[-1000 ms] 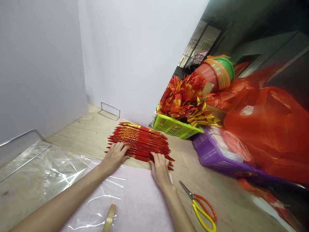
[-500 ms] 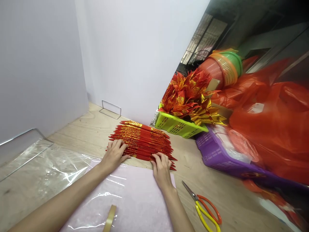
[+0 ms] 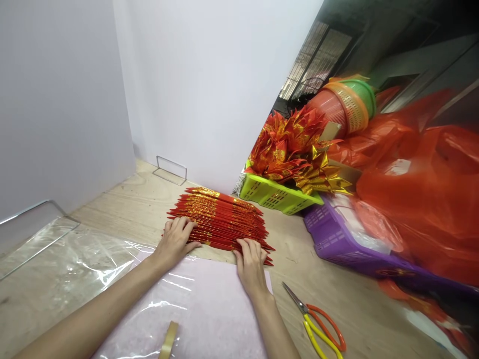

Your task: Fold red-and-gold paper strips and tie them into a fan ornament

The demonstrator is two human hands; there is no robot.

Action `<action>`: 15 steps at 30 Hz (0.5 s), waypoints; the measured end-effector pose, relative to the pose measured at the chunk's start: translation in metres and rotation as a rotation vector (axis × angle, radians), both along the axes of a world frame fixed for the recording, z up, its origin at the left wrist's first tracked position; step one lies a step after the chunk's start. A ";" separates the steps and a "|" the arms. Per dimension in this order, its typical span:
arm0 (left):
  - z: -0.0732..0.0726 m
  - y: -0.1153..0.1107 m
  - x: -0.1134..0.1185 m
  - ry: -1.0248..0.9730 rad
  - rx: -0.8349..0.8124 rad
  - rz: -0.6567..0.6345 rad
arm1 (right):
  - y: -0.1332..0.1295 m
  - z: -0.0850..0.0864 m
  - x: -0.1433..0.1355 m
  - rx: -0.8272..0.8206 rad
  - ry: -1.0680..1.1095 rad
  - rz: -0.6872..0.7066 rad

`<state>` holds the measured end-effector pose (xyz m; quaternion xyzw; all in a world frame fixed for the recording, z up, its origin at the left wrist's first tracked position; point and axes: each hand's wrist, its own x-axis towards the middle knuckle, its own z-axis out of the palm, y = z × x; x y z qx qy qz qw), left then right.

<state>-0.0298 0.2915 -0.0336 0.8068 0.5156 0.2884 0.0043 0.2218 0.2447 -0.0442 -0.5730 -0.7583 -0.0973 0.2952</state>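
Note:
A row of folded red and gold paper pieces (image 3: 220, 217), pressed close together with pointed ends, lies on the wooden table (image 3: 123, 199). At its near left corner rests my left hand (image 3: 176, 239), fingers bent over the edge and thumb apart. My right hand (image 3: 250, 257) touches the near right part of the row with curled fingers. Both hands press against the papers, their fingertips partly hidden among the folds. Below them lies a pale pink sheet (image 3: 209, 299) under clear plastic (image 3: 86, 259), with a tan strip (image 3: 168, 340) on top.
Scissors (image 3: 318, 321) with orange and yellow handles lie at the right. Beyond are a green basket (image 3: 277, 193) of red and gold folded shapes (image 3: 295, 144), a purple basket (image 3: 337, 239) and red plastic bags (image 3: 422, 189). Wire stands (image 3: 170, 169) sit near the white wall (image 3: 194, 89).
The view has shifted very slightly. Both hands stay on the paper row, almost in the same places.

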 end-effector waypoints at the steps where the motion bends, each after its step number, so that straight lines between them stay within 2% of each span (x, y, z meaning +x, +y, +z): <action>1: 0.000 0.000 0.000 0.001 -0.005 0.007 | 0.000 0.000 0.000 0.003 0.000 0.001; 10: 0.003 -0.001 -0.001 0.010 -0.050 0.148 | 0.002 -0.007 0.005 -0.026 -0.029 -0.043; 15: 0.005 -0.001 -0.001 0.022 -0.069 0.176 | 0.001 -0.003 0.000 0.011 -0.006 -0.083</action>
